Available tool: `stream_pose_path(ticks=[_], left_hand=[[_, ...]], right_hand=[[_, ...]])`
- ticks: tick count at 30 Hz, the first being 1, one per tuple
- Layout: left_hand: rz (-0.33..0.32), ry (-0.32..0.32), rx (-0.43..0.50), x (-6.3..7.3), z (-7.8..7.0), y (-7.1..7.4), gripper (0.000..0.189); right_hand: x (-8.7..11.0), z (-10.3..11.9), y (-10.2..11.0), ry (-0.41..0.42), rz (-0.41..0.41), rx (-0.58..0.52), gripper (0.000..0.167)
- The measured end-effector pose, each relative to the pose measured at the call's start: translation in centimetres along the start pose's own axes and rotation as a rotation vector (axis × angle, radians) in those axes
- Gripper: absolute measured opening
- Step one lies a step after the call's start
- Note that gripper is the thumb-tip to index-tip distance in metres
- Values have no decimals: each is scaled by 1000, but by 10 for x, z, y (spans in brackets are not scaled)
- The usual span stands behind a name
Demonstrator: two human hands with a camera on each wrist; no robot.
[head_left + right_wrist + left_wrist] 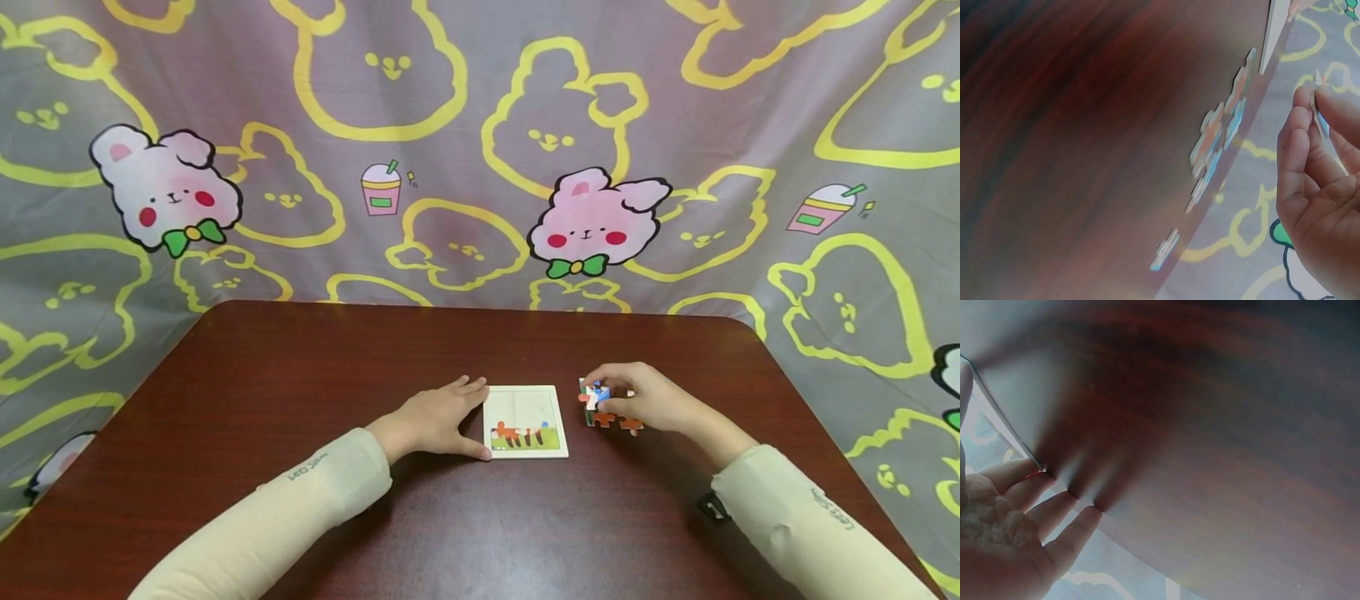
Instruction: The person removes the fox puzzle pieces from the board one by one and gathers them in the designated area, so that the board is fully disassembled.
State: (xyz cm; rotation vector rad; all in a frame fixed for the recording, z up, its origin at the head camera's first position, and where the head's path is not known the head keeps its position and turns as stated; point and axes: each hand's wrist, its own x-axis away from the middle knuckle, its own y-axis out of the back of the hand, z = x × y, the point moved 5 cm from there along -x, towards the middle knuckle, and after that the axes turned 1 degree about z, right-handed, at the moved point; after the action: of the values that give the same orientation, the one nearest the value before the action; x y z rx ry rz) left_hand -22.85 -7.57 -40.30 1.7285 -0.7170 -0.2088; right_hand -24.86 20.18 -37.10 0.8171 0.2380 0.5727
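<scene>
1. Cream sleeves (pixel 281 521) with dark lettering reached in from both lower corners, over a glossy dark brown bench (pixel 457 542).
2. Between the hands lay a shallow, white-rimmed puzzle tray (pixel 523 388), flat on the bench.
3. Its lower part held joined pieces (pixel 527 438) showing orange and dark legs on green ground, with a blue bit at the right; its upper part was bare, pale board.
4. The left hand (pixel 438 417) was spread, fingers near the tray's far left corner and thumb at its near left corner.
5. The right hand (pixel 651 400), right of the tray and apart from it, pinched a thin puzzle piece (pixel 1321 122) between thumb and fingers.
6. Loose pieces (pixel 1207 144), orange, blue and white, lay on the bench beside the tray, partly hidden by that hand in the head view.
7. Behind hung a cartoon-patterned cloth (pixel 450 158).
</scene>
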Motion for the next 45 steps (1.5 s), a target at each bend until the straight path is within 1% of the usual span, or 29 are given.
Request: stream_pose_path(ticks=[6, 9, 17, 24, 27, 34, 39, 45], left_hand=[[1, -4, 3, -2, 1, 0, 101], [4, -2, 3, -1, 0, 1, 101], [11, -4, 9, -1, -1, 2, 101], [10, -5, -8, -2, -1, 2, 100], [14, -6, -20, -3, 0, 2, 100], [13, -3, -19, -3, 1, 2, 101], [15, 1, -20, -2, 1, 1, 101], [15, -1, -7, 0, 0, 0, 100]], right_hand=[[10, -13, 7, -49, 1, -27, 32], [14, -17, 10, -55, -4, -32, 32], [24, -25, 21, -72, -36, 14, 33], [32, -37, 27, -110, -56, 5, 35], [35, -41, 30, -104, -67, 9, 34], [43, -51, 34, -78, -92, 58, 32], [48, -57, 35, -81, -84, 63, 28], [53, -61, 36, -86, -67, 59, 30]])
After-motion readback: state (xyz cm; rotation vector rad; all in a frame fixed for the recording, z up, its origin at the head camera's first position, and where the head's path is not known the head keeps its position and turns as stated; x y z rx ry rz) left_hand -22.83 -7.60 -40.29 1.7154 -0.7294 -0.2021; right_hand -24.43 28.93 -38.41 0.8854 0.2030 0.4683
